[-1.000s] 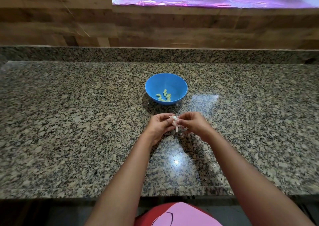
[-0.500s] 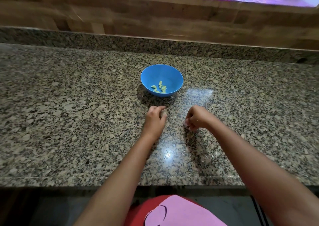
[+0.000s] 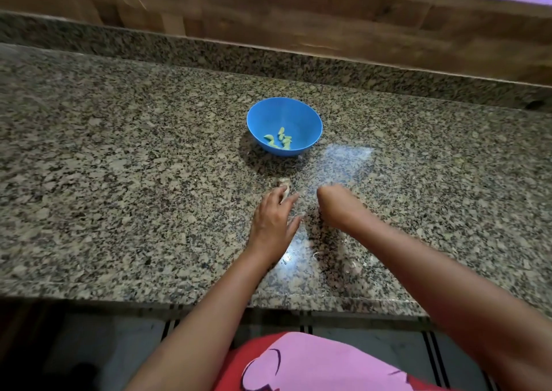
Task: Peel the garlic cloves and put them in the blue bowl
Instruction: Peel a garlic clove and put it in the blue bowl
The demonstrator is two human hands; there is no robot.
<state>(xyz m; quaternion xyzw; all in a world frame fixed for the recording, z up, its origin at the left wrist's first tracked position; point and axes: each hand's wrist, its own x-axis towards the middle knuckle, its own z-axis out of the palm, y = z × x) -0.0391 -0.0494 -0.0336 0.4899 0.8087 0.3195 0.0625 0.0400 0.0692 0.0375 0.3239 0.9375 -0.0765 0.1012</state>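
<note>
Left hand lies palm down on the granite countertop, fingers straight and spread, gripping nothing; its fingertips touch or nearly touch a pale unpeeled garlic clove resting on the stone just ahead of them. Right hand is beside it, apart, bent at the wrist with fingers curled under; whether they hold anything cannot be told, as the fingertips are blurred and hidden. Blue bowl stands beyond both hands, near the clove, and contains several peeled cloves at its bottom. Thin skin scraps lie on the countertop between the forearms.
</note>
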